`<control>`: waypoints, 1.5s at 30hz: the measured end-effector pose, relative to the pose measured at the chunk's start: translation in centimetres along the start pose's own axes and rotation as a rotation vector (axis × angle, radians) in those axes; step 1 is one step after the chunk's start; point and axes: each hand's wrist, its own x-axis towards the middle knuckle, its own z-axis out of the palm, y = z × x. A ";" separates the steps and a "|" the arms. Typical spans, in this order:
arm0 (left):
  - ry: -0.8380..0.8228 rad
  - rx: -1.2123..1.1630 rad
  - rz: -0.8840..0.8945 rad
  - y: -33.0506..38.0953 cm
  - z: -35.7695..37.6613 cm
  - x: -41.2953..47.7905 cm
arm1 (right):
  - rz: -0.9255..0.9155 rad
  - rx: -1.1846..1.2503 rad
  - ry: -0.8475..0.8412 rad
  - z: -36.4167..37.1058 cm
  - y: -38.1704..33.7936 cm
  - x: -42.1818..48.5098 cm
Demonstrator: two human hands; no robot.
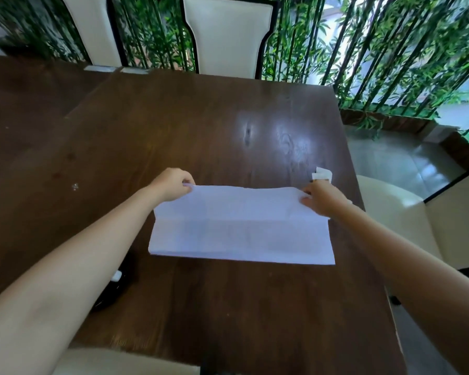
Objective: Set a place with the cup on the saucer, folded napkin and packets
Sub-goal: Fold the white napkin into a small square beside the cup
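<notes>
Dark wooden table [201, 125] bears white napkin [241, 234] and small packets [321, 174].

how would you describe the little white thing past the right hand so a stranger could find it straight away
Start at the dark wooden table and go to its right edge. Just beyond the right hand, which pinches a far corner of the big white napkin, lies a small white folded piece, perhaps a packet. It is far smaller than the napkin and lies apart from it on bare wood.
</notes>
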 end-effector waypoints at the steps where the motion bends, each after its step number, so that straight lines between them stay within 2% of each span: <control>1: -0.016 0.002 -0.021 -0.3 0.5 1.0 | 0.008 0.001 -0.019 0.6 0.3 1.0; 4: -0.024 0.018 -0.088 -1.3 2.2 3.4 | 0.040 0.046 -0.032 2.5 1.2 3.3; 9: 0.044 0.028 -0.195 -2.6 4.7 5.7 | 0.049 -0.006 0.104 4.8 2.4 5.4; 16: 0.154 0.044 -0.092 -4.3 6.1 7.3 | 0.056 -0.050 0.242 6.9 3.8 6.2; 22: 0.061 0.077 0.018 -5.7 6.0 7.5 | 0.113 0.083 0.240 7.1 4.3 6.4; 26: -0.039 0.098 0.020 -6.0 5.1 7.7 | 0.179 0.114 0.269 7.3 4.3 6.3; 31: -0.067 0.084 -0.016 -5.7 4.5 8.2 | 0.216 0.100 0.302 7.4 4.3 6.1; 45: 0.010 0.033 -0.027 -6.8 4.4 8.8 | 0.220 0.075 0.372 8.0 4.7 6.3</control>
